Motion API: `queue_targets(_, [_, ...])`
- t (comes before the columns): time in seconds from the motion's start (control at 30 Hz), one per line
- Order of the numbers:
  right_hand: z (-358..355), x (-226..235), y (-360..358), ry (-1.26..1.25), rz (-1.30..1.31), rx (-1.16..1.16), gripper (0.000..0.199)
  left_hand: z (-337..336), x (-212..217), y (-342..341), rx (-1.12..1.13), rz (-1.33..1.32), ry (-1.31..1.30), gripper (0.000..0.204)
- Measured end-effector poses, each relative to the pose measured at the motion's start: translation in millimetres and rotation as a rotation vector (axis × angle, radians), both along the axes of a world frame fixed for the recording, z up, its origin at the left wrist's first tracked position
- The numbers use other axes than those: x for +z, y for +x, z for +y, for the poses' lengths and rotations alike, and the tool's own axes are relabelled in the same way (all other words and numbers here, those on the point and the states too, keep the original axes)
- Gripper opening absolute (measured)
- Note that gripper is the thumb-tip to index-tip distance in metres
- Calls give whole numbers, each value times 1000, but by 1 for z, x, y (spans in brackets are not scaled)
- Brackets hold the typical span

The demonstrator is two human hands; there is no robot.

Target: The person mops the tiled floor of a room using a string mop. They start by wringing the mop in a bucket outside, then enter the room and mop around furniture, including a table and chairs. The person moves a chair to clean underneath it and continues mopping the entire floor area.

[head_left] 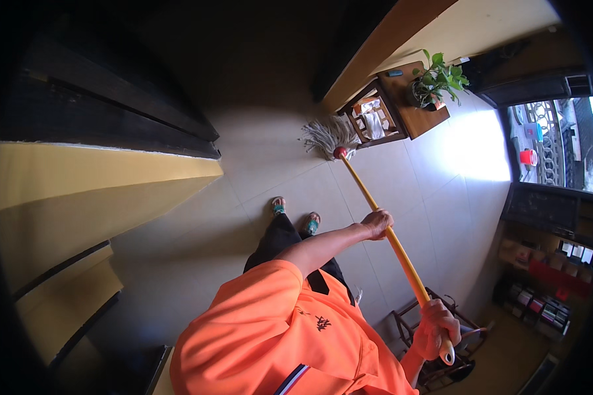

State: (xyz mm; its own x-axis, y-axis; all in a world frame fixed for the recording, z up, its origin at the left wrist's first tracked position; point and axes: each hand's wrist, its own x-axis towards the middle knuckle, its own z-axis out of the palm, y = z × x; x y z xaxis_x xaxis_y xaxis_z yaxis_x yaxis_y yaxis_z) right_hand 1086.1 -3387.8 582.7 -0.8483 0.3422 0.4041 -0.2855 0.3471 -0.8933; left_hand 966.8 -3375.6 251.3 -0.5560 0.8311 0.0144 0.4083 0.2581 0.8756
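Mopping: mop [362,187] ahead of the sandals [312,226], strands [325,135] spread on the floor [263,158].
Left hand [377,224]: fingers clamped mid-handle [406,264]; should steer lightly.
Right hand [435,329]: fingers wrapped near the handle's end; should push evenly.
Strands: best kept flat.

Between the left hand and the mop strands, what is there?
In the head view, a stretch of yellow handle, then the red socket, lies between the left hand and the mop strands; tiled floor shows beyond.
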Motion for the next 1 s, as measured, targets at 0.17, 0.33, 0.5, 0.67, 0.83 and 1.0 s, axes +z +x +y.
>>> queue_targets(0.17, [12, -14, 51, 12, 75, 126, 16, -18, 8, 37, -63, -33, 23, 5])
queue_targets(0.33, [39, -15, 69, -46, 113, 270, 17, -19, 13, 60, 105, 6, 55, 18])
queue_targets(0.5, [68, -18, 85, -224, 84, 326, 22, -46, 22, 86, 264, 82, 26, 18])
queue_targets(0.67, [63, -32, 88, -405, -1, 451, 21, -104, 1, 128, 483, 141, -5, 18])
queue_targets(0.83, [45, -42, 82, -556, -71, 585, 16, -164, -12, 169, 534, 97, -134, 18])
queue_targets(1.0, [-46, -67, 79, -530, -124, 798, 14, -263, -6, 204, 819, -38, -213, 20])
